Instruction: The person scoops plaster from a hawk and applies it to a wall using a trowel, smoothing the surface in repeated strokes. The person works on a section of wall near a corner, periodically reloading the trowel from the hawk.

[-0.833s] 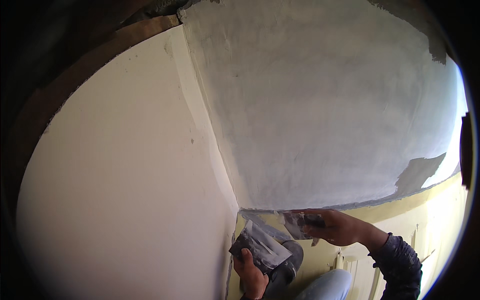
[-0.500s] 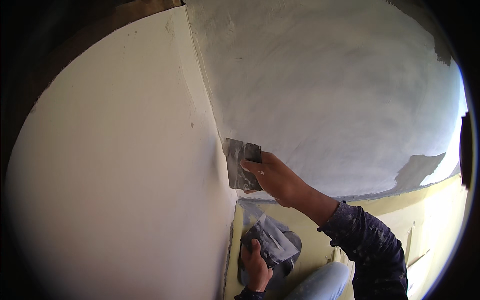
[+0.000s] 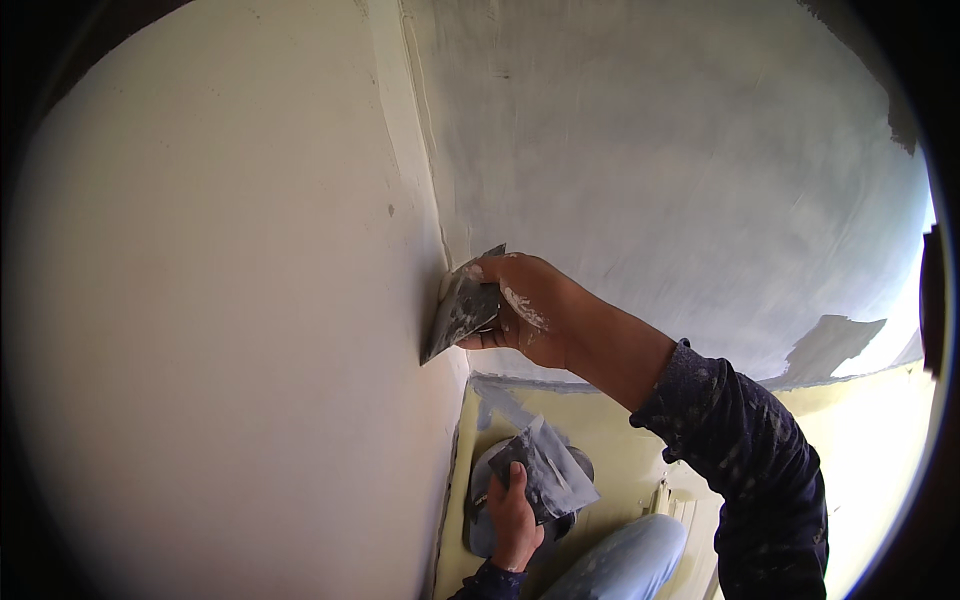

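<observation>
My right hand (image 3: 535, 310) is closed round a flat dark putty knife (image 3: 465, 312), tilted at the corner where the cream left wall (image 3: 230, 300) meets the grey-white wall (image 3: 680, 180). The blade's lower tip reaches the left wall. White filler smears the blade and the back of this hand. Lower down, my left hand (image 3: 515, 525) grips a second flat dark plate, a putty spreader (image 3: 550, 475), with the thumb on top. White paste coats its upper side and outer edge.
Below the walls lies a pale yellow surface (image 3: 620, 450) with grey smears near the corner. Dark footwear (image 3: 485, 525) shows behind my left hand, and a light-blue trouser knee (image 3: 625, 560) beside it. Darker grey patches (image 3: 830, 345) mark the right wall.
My right hand has moved slightly up, turning the putty knife from nearly flat on the right wall to slanted across the corner. The left hand stays low with its spreader.
</observation>
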{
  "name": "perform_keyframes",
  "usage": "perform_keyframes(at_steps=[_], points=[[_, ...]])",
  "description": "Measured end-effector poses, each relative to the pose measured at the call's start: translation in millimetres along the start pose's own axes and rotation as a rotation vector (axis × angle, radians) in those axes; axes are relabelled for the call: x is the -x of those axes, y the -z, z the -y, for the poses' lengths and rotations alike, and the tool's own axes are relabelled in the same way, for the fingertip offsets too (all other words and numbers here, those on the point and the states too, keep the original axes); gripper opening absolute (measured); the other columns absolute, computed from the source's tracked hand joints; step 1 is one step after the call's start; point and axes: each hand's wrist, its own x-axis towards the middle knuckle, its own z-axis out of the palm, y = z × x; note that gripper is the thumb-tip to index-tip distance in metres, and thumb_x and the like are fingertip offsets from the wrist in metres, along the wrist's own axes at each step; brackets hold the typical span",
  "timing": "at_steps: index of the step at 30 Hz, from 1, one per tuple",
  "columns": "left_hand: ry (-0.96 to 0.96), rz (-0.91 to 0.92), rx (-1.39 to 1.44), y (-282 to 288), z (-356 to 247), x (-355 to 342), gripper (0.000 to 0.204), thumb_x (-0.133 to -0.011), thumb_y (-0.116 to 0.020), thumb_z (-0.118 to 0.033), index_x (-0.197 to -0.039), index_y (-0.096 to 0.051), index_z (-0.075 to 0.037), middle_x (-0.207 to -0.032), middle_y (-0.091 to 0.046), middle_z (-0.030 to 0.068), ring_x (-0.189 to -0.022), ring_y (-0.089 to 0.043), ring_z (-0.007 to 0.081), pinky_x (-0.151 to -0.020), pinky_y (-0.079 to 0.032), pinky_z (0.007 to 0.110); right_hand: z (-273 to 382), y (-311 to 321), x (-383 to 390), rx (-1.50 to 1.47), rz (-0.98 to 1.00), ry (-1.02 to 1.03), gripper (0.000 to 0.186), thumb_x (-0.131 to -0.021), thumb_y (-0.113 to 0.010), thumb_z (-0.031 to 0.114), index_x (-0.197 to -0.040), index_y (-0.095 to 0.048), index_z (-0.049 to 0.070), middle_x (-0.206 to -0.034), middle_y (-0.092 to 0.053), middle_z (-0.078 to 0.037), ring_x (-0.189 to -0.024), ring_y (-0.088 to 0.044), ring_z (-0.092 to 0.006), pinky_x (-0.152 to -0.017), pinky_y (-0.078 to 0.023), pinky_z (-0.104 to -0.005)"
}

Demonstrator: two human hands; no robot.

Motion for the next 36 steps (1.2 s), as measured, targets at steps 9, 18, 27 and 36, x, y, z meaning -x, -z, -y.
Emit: perform_keyframes(at_steps=[9,18,27,36], points=[[0.02,0.073,0.075,12,11,-11,0.028,-0.1,-0.065,-0.028,-0.114,-0.061,-0.003,-0.105,-0.065,0.0023,-0.094,-0.058,0.0128,-0.084,-0.05,0.03,117,-63,0,0.162,-0.137,0.239,0.031,-0.101,-0.042,0.018,-0.121,-0.052,-0.004,-0.106,-0.063,-0.018,-0.09,-0.068,-0.0278,-0.081,-0.062,-0.0478],[0.037,0.057,0.042,12,10,-10,0.033,-0.1,-0.063,-0.03,-0.12,-0.06,-0.003,-0.107,-0.066,0.0032,-0.092,-0.062,0.0133,-0.082,-0.053,0.032,133,-15,54,0.529,0.491,0.558,0.053,-0.103,-0.049,0.026,-0.149,-0.029,0.009,-0.148,-0.035,-0.018,-0.127,-0.05,-0.0357,-0.111,-0.042,-0.0451],[0.6,0.551,0.605,46,-7,-23,0.042,-0.107,-0.044,-0.034,-0.134,-0.053,-0.003,-0.117,-0.066,0.0141,-0.09,-0.071,0.0219,-0.056,-0.056,0.03,-54,55,134,1.654,0.528,0.762,0.059,-0.101,-0.053,0.023,-0.155,-0.032,0.031,-0.144,-0.048,-0.009,-0.13,-0.05,-0.0287,-0.108,-0.046,-0.0443],[0.509,0.663,0.858,37,-9,-20,0.036,-0.106,-0.045,-0.029,-0.132,-0.058,-0.007,-0.108,-0.07,0.0133,-0.08,-0.07,0.0238,-0.066,-0.057,0.033,-14,94,134,1.911,0.24,0.731,0.06,-0.093,-0.06,0.01,-0.15,-0.044,0.022,-0.147,-0.048,-0.008,-0.138,-0.046,-0.026,-0.117,-0.04,-0.0461]])
